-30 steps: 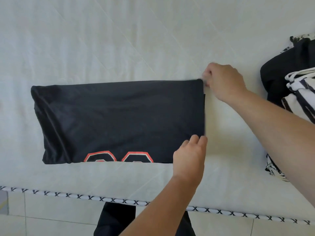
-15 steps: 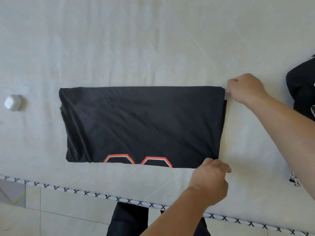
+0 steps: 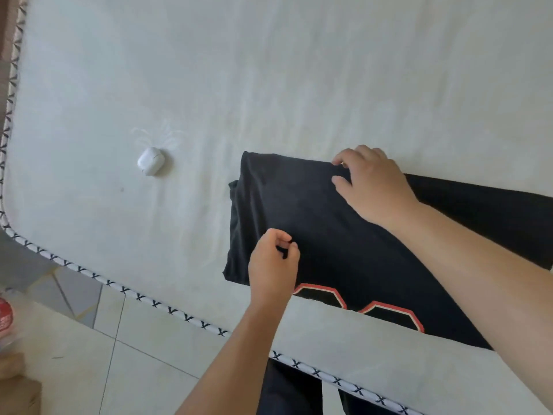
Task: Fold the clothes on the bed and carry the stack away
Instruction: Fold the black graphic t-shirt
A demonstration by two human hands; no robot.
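Note:
A black shirt [image 3: 314,211] with orange-outlined numerals along its near edge lies on the white bed [image 3: 269,70]. Its upper layer is doubled over toward the left. My left hand [image 3: 273,265] pinches the near edge of this layer between thumb and curled fingers. My right hand [image 3: 374,190] grips the far edge of the same layer, with its fingertips curled onto the cloth. The shirt's right part runs under my right forearm to the frame's right side.
A small white earbud case [image 3: 150,161] lies on the bed left of the shirt. The mattress edge with black-and-white piping [image 3: 167,308] runs diagonally below, with tiled floor [image 3: 143,363] beyond it. A cardboard box [image 3: 15,390] stands at the bottom left.
Both hands have carried the shirt's right end leftward over the rest of it. The view has swung left, so the striped clothes pile is out of frame and the bed's left corner shows.

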